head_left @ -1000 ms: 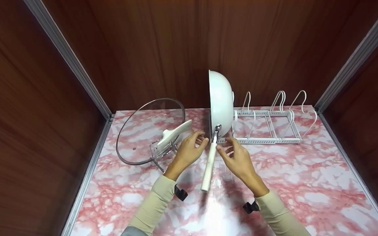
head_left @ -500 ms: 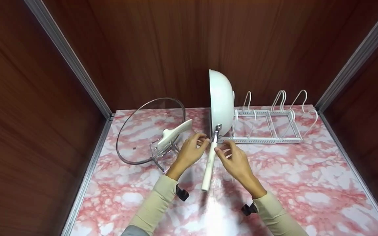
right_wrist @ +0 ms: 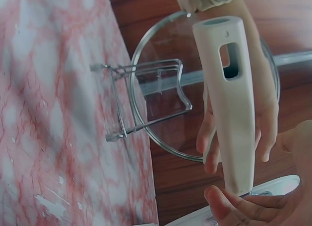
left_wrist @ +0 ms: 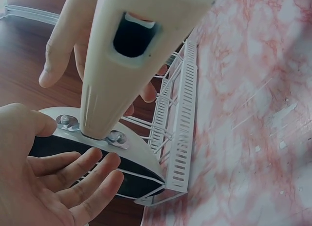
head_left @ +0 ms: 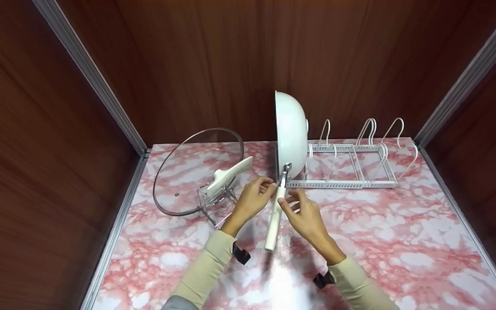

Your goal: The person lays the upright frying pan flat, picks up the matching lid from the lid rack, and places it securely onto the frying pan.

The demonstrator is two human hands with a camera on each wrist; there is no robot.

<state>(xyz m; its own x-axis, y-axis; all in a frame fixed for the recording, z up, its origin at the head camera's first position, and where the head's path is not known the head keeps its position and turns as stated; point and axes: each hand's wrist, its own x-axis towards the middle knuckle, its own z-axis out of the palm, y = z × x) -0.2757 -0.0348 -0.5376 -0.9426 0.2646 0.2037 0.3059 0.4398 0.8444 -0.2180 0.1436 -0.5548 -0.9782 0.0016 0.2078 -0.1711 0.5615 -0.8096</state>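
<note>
A white wok (head_left: pixel 292 133) stands on its side at the left end of a white wire rack (head_left: pixel 334 185). Its long cream handle (head_left: pixel 274 224) points toward the person. My left hand (head_left: pixel 253 199) is just left of the handle's upper end, fingers loosely bent and holding nothing. On the other side is my right hand (head_left: pixel 306 215), its thumb tip overlapping the handle in the head view. In the right wrist view, that hand's fingertips (right_wrist: pixel 217 199) lie right at the handle's base, not wrapped around it. The left wrist view shows the left fingers (left_wrist: pixel 92 187) spread below the handle.
A glass lid (head_left: pixel 179 172) with a cream knob (head_left: pixel 226 175) leans in a small metal wire stand (head_left: pixel 207 206) at the left. The rack's white hoops (head_left: pixel 370 129) rise to the right. Dark wood panels (head_left: pixel 213 64) enclose the marbled tabletop (head_left: pixel 403 249).
My right hand has shifted slightly left and toward the person, its thumb now over the handle. The left hand has eased a little rightward. The wok and lid look almost unmoved.
</note>
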